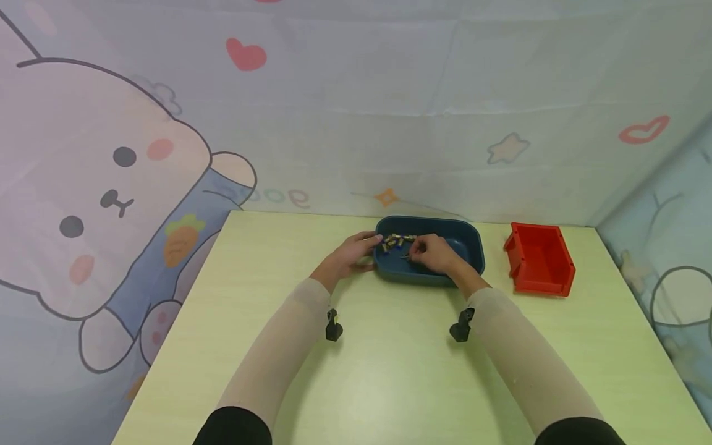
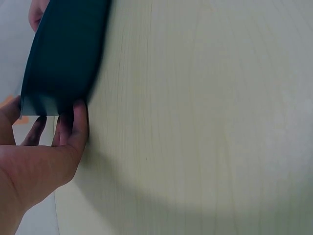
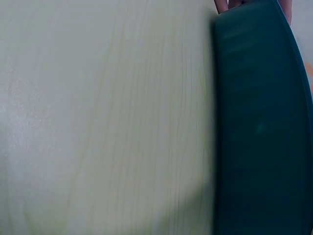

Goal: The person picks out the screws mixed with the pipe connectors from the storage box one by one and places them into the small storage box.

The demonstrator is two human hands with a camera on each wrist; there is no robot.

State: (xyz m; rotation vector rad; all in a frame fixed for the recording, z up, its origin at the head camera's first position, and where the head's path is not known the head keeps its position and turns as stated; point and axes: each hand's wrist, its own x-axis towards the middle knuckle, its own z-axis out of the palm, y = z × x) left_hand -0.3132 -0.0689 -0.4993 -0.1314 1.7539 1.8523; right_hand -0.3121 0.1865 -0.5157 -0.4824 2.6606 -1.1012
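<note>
A dark blue-green tub (image 1: 467, 247) sits near the back of the table. Several small gold-and-purple pieces (image 1: 391, 241) lie bunched at its left end. My left hand (image 1: 355, 252) holds that end from outside; in the left wrist view its thumb is at the rim and its fingers are against the lower wall. Reaching into the tub from the right, my right hand (image 1: 434, 253) has its fingertips bent together at a small thin gold-coloured piece (image 1: 405, 256). In the right wrist view the tub's wall (image 3: 264, 127) hides the right hand.
A red plastic bin (image 1: 542, 262) stands to the right of the tub, apart from it. The pale wooden table (image 1: 384, 383) runs back to a printed cloth backdrop (image 1: 356, 123). Both forearms, with small black wrist mounts (image 1: 461, 326), extend over the table.
</note>
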